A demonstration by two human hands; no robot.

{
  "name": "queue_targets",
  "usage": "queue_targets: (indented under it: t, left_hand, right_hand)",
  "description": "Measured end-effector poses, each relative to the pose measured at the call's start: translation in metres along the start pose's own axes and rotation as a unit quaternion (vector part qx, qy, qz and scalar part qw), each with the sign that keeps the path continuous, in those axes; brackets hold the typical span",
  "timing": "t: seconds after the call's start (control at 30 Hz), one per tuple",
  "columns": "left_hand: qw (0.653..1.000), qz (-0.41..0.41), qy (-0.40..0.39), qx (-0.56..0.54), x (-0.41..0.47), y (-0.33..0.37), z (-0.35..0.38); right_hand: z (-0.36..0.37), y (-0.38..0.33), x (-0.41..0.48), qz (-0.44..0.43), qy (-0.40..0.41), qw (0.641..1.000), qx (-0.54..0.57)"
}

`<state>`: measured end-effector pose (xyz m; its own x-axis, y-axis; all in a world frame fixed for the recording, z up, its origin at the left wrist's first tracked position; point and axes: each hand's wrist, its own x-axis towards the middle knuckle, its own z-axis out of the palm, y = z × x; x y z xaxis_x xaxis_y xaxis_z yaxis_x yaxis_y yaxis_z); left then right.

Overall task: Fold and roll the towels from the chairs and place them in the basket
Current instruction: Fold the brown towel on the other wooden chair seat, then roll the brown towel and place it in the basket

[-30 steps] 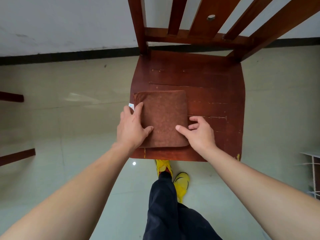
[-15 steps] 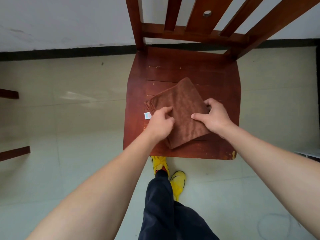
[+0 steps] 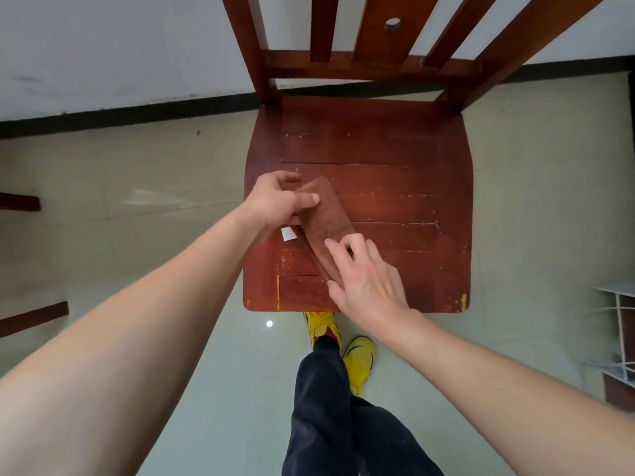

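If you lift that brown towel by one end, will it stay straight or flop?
Probably flop: the towel is soft cloth folded into a narrow strip. It is likely light, as the left hand merely pinches one end. Let go, the fold may open; the right hand rests on it.

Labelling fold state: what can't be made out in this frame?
Head view:
- towel near end: covered by the right hand; pinch or press unclear.
- far end's underside: behind the left hand, which pinches it.
- white tag: print too small.
- basket: not identifiable; white frame cut by right edge.
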<state>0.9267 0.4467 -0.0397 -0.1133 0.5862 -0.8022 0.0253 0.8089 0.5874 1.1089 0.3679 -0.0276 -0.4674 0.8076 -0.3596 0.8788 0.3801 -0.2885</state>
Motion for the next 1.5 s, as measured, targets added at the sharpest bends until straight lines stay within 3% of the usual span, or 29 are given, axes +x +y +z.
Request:
queue_targets:
  t: [0.13, 0.3, 0.37, 0.5, 0.6, 0.7, 0.8, 0.9, 1.07, 1.23, 1.4, 1.43, 1.5]
  left_hand:
    - [0.988, 0.054, 0.055, 0.131, 0.009, -0.013, -0.005]
    - [0.925, 0.191, 0.115, 0.308, 0.001, -0.023, 0.004]
    - [0.869, 0.251, 0.12, 0.409, -0.004, -0.024, 0.009]
    - [0.688, 0.337, 0.026, 0.643, -0.004, -0.008, 0.013]
    - [0.6, 0.322, -0.056, 0.73, 0.003, 0.003, 0.02]
    - [0.553, 0.318, -0.082, 0.766, 0.003, 0.004, 0.021]
    - [0.536, 0.306, -0.108, 0.78, -0.003, -0.001, 0.016]
    - [0.55, 0.258, -0.14, 0.782, -0.019, -0.009, 0.009]
    - [0.601, 0.243, -0.162, 0.744, -0.059, -0.012, 0.018]
    - [0.6, 0.295, -0.164, 0.725, -0.115, 0.018, 0.061]
    - [0.561, 0.364, -0.195, 0.718, -0.176, 0.034, 0.114]
    - [0.526, 0.39, -0.211, 0.726, -0.201, 0.043, 0.138]
    - [0.502, 0.404, -0.218, 0.733, -0.224, 0.047, 0.158]
  right_hand:
    - [0.015, 0.004, -0.01, -0.025, 0.036, 0.999, 0.028]
    - [0.029, 0.017, -0.026, -0.059, 0.044, 0.997, 0.034]
    - [0.032, 0.019, -0.027, -0.046, 0.015, 0.996, 0.074]
    - [0.023, 0.022, -0.015, 0.086, -0.018, 0.963, 0.254]
    - [0.011, 0.032, -0.005, 0.196, -0.018, 0.968, 0.158]
    - [0.008, 0.034, 0.001, 0.195, -0.059, 0.973, 0.112]
    - [0.01, 0.031, 0.002, 0.172, -0.112, 0.972, 0.114]
    - [0.006, 0.028, -0.004, 0.155, -0.144, 0.972, 0.103]
    - [-0.018, 0.036, -0.042, 0.129, -0.079, 0.979, 0.137]
    - [-0.062, 0.059, -0.107, 0.144, -0.028, 0.979, 0.143]
    - [-0.109, 0.075, -0.194, 0.221, 0.019, 0.964, 0.147]
    - [-0.124, 0.077, -0.231, 0.26, 0.043, 0.952, 0.156]
    - [-0.127, 0.077, -0.263, 0.291, 0.055, 0.941, 0.163]
